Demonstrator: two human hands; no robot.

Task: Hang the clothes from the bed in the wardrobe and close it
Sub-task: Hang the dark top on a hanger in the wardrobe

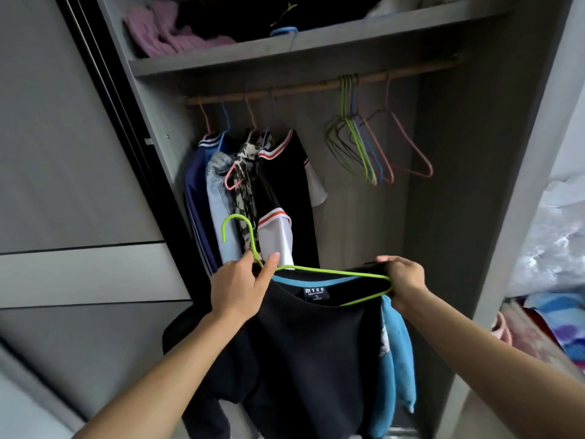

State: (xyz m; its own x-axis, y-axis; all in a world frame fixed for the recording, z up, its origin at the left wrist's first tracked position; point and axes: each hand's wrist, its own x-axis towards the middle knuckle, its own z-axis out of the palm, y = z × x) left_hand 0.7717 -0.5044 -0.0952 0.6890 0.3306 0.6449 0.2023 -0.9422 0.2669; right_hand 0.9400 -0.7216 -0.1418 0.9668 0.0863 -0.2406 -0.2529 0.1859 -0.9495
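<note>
A black T-shirt (310, 350) with blue sleeves and a blue collar trim hangs in front of the open wardrobe (459, 185). A green hanger (332, 273) lies partly inside its neck opening, hook pointing up to the left. My left hand (240, 285) pinches the hanger's neck just below the hook. My right hand (403, 282) grips the shirt's shoulder together with the hanger's right end. The wooden rail (304, 85) runs above, well over both hands.
Several garments (253, 185) hang at the rail's left end. Several empty hangers (373, 144) hang to the right, with a gap between. A shelf (285, 49) above holds folded clothes. The sliding door (63, 185) stands at left. Bedding (550, 280) lies at right.
</note>
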